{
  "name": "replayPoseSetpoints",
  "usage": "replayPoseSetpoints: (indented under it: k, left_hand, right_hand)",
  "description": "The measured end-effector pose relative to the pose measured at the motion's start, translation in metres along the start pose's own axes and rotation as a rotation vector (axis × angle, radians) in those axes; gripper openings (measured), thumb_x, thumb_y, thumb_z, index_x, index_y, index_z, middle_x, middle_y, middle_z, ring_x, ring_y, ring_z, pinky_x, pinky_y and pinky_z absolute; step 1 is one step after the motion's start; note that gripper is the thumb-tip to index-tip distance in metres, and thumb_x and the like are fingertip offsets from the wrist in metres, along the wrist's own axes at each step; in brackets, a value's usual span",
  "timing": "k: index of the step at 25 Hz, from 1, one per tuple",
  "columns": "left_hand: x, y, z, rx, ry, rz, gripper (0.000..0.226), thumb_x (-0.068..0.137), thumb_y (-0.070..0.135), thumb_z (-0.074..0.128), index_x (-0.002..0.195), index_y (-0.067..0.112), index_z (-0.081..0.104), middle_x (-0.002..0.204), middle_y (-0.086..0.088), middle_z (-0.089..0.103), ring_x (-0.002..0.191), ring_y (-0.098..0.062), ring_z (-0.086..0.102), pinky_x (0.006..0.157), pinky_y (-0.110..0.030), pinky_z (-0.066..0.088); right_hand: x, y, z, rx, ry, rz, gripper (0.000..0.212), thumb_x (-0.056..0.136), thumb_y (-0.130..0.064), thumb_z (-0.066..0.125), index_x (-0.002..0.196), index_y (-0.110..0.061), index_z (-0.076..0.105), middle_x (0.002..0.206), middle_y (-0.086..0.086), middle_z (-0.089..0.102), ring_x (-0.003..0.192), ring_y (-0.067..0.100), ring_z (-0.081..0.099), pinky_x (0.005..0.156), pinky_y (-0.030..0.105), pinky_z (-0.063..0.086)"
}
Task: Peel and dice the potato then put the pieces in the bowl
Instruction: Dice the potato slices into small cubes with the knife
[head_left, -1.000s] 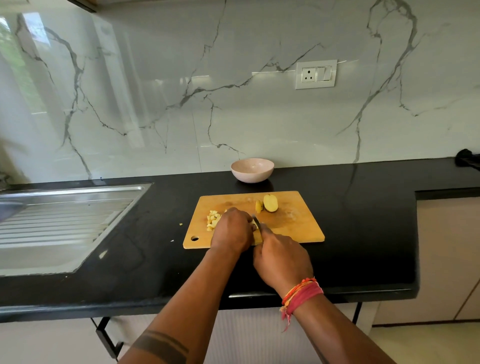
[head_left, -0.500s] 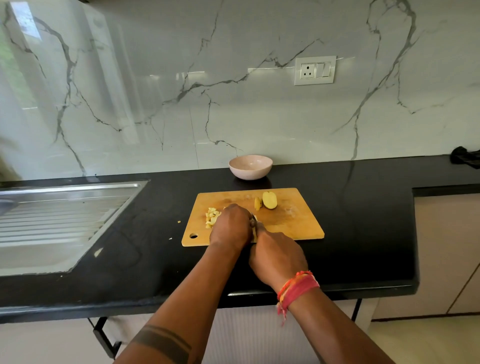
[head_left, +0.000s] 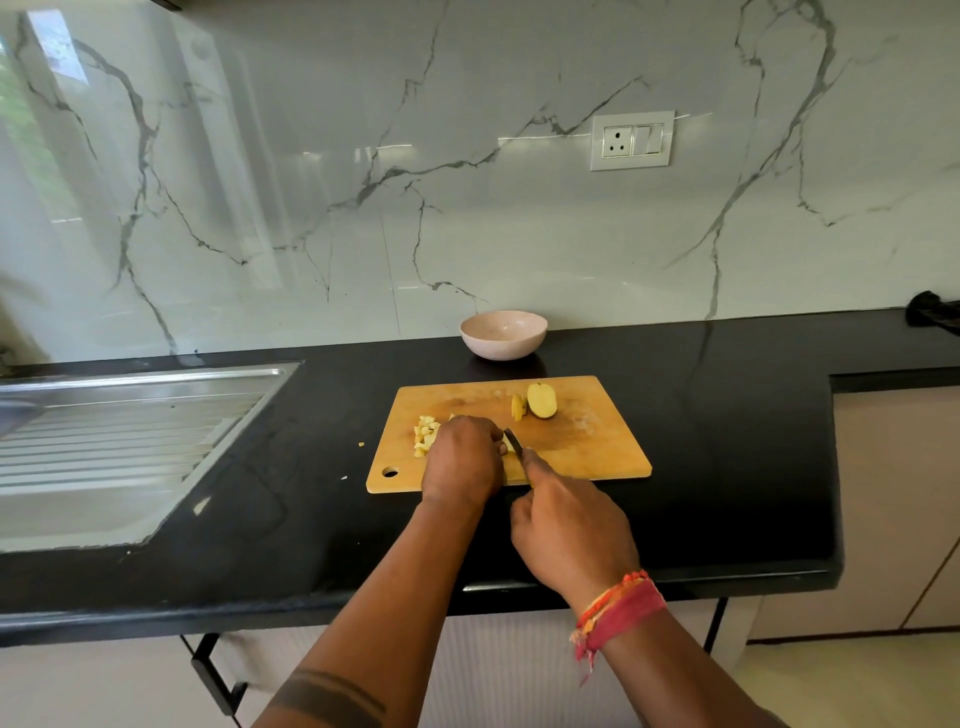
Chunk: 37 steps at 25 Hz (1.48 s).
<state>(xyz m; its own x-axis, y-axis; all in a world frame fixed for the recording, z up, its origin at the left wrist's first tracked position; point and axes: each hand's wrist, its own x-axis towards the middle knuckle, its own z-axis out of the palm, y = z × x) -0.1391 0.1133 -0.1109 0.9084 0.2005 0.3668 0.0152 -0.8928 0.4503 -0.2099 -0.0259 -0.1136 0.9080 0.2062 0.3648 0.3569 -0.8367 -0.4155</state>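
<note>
A wooden cutting board (head_left: 582, 447) lies on the black counter. My left hand (head_left: 460, 457) curls over a potato piece on the board; the piece is almost wholly hidden under the fingers. My right hand (head_left: 569, 535) grips a knife (head_left: 514, 441), its blade right beside my left fingers. A small heap of diced potato (head_left: 426, 434) lies left of my left hand. A potato half (head_left: 542, 400) and a slice (head_left: 517, 405) lie at the board's far side. The pale pink bowl (head_left: 503, 334) stands behind the board by the wall.
A steel sink with drainer (head_left: 130, 447) fills the counter's left part. A few potato crumbs (head_left: 361, 444) lie on the counter left of the board. A dark object (head_left: 932, 314) sits at the far right. The counter's front edge (head_left: 675, 582) runs under my wrists.
My right hand has drawn back a little toward me with the knife. My left hand stays over the potato piece. The camera view shifted slightly.
</note>
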Motion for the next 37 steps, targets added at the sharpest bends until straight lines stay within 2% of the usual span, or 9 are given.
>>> replayPoseSetpoints:
  k: [5, 7, 9, 12, 16, 21, 26, 30, 37]
  left_hand:
    - [0.000, 0.001, -0.001, -0.081, 0.008, -0.072, 0.018, 0.097, 0.012, 0.065, 0.106, 0.019, 0.078, 0.103, 0.001, 0.075, 0.086, -0.010, 0.066, 0.075, -0.024, 0.056]
    - [-0.001, 0.002, -0.002, -0.076, 0.001, -0.075, 0.019, 0.096, 0.009, 0.063, 0.103, 0.018, 0.079, 0.100, 0.000, 0.074, 0.085, -0.013, 0.067, 0.074, -0.025, 0.057]
    - [0.000, 0.003, -0.003, -0.067, 0.002, -0.077, 0.018, 0.097, 0.011, 0.064, 0.103, 0.018, 0.079, 0.100, -0.001, 0.074, 0.085, -0.013, 0.067, 0.076, -0.027, 0.058]
    - [0.000, 0.007, -0.004, -0.087, -0.011, -0.103, 0.014, 0.097, 0.016, 0.066, 0.104, 0.018, 0.078, 0.100, 0.000, 0.074, 0.087, -0.012, 0.067, 0.078, -0.026, 0.057]
    - [-0.003, 0.008, -0.003, -0.070, -0.005, -0.117, 0.017, 0.096, 0.020, 0.068, 0.113, 0.021, 0.075, 0.107, 0.002, 0.073, 0.090, -0.010, 0.066, 0.078, -0.024, 0.055]
    - [-0.009, 0.011, -0.004, -0.026, -0.006, -0.102, 0.026, 0.099, 0.019, 0.060, 0.124, 0.021, 0.069, 0.120, -0.004, 0.067, 0.099, -0.015, 0.065, 0.080, -0.026, 0.054]
    - [-0.008, 0.025, -0.001, 0.143, -0.122, -0.131, 0.054, 0.096, 0.056, 0.058, 0.129, 0.014, 0.059, 0.128, -0.010, 0.053, 0.108, -0.027, 0.063, 0.077, -0.034, 0.049]
    - [0.002, 0.023, -0.003, 0.122, -0.158, -0.088, 0.040, 0.099, 0.040, 0.062, 0.132, 0.017, 0.062, 0.132, -0.009, 0.052, 0.112, -0.024, 0.061, 0.090, -0.035, 0.052]
    - [0.008, 0.004, -0.008, -0.009, -0.167, 0.015, 0.036, 0.098, 0.024, 0.066, 0.134, 0.022, 0.066, 0.133, -0.002, 0.058, 0.117, -0.019, 0.059, 0.100, -0.031, 0.048]
  right_hand:
    - [0.025, -0.009, 0.006, -0.002, -0.048, -0.010, 0.052, 0.096, -0.029, 0.046, 0.148, -0.028, 0.042, 0.078, -0.001, 0.062, 0.076, 0.024, 0.066, 0.060, 0.034, 0.049]
    - [0.031, -0.009, 0.007, -0.008, -0.072, -0.022, 0.052, 0.096, -0.028, 0.046, 0.147, -0.028, 0.043, 0.073, -0.004, 0.055, 0.075, 0.025, 0.065, 0.058, 0.033, 0.044]
    - [0.034, -0.008, 0.005, -0.015, -0.086, -0.029, 0.048, 0.097, -0.029, 0.046, 0.146, -0.028, 0.045, 0.071, -0.005, 0.050, 0.070, 0.023, 0.059, 0.057, 0.032, 0.040]
    - [0.020, 0.001, 0.001, -0.023, -0.092, -0.055, 0.045, 0.098, -0.031, 0.046, 0.143, -0.029, 0.046, 0.074, -0.005, 0.057, 0.068, 0.019, 0.059, 0.057, 0.032, 0.045]
    - [-0.008, 0.009, -0.007, -0.019, -0.061, -0.061, 0.055, 0.099, -0.033, 0.044, 0.154, -0.031, 0.037, 0.073, -0.008, 0.058, 0.064, 0.011, 0.055, 0.053, 0.029, 0.042]
    - [-0.004, 0.014, -0.013, 0.185, -0.032, 0.045, 0.055, 0.099, -0.035, 0.048, 0.152, -0.039, 0.041, 0.076, -0.011, 0.060, 0.064, 0.008, 0.058, 0.051, 0.024, 0.040]
    - [0.016, 0.021, -0.015, 0.214, 0.001, 0.157, 0.052, 0.100, -0.035, 0.047, 0.151, -0.038, 0.043, 0.074, -0.009, 0.060, 0.062, 0.013, 0.059, 0.048, 0.027, 0.037]
    - [0.022, 0.024, -0.014, 0.139, -0.018, 0.149, 0.051, 0.099, -0.034, 0.045, 0.150, -0.038, 0.044, 0.086, -0.008, 0.065, 0.069, 0.013, 0.060, 0.054, 0.028, 0.043]
    - [0.013, 0.018, -0.008, -0.042, -0.033, 0.024, 0.054, 0.099, -0.035, 0.043, 0.153, -0.038, 0.040, 0.067, -0.010, 0.053, 0.057, 0.008, 0.047, 0.045, 0.027, 0.031]
